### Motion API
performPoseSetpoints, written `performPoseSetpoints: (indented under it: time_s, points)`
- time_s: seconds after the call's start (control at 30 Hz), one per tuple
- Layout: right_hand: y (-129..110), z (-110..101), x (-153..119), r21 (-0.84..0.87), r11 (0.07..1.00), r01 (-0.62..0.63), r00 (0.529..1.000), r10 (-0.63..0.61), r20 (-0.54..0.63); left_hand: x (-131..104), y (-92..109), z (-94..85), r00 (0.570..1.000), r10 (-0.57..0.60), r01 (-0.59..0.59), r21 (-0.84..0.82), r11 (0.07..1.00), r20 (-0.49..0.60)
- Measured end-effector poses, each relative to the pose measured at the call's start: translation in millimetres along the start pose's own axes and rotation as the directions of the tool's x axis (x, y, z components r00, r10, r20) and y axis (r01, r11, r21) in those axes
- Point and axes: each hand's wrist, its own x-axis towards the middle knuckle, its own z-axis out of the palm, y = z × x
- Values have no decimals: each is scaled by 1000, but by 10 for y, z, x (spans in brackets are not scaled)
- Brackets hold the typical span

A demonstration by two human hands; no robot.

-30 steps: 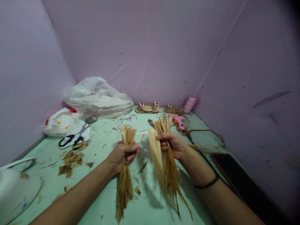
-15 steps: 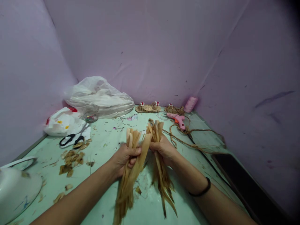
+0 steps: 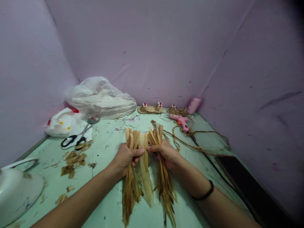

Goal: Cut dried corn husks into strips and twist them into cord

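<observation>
My left hand (image 3: 127,158) is closed round a bundle of dry tan leaf strips (image 3: 129,196) that hangs down over the green tabletop. My right hand (image 3: 167,153) grips a second bundle of strips (image 3: 165,186), browner and more ragged at its lower ends. Between the two bundles hangs one wide, pale strip (image 3: 146,177), with both thumbs at its upper part. The tops of both bundles stick up above my fists. A dark band circles my right forearm.
Scissors (image 3: 82,139), leaf scraps (image 3: 73,161), plastic bags (image 3: 102,101) and a white bowl (image 3: 19,193) are at left. Woven pieces (image 3: 150,109) stand at the back. A pink glue gun (image 3: 180,121), pink thread spool (image 3: 194,105), braided cord (image 3: 190,145) and black phone-like slab (image 3: 247,186) are at right.
The wide pale strip, slanted against the left bundle before, now hangs nearly upright between the bundles. My thumbs have come closer together, and the left bundle hangs straighter.
</observation>
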Motion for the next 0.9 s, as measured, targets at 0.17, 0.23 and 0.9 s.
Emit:
performPoseSetpoints:
  time_s: [0.17, 0.23, 0.9]
  points:
    - [-7, -31, 41, -31, 993, 115, 986, -118, -120, 17, 1, -5, 996, 21, -21, -1, 1000, -85]
    - [7, -4, 4, -62, 986, 153, 987, -156, -30, 14, -6, 4, 993, 45, -44, 12, 999, -113]
    - [23, -58, 26, 22, 999, -24, 993, 21, 116, 41, 17, -29, 1000, -18, 16, -81, 997, -19]
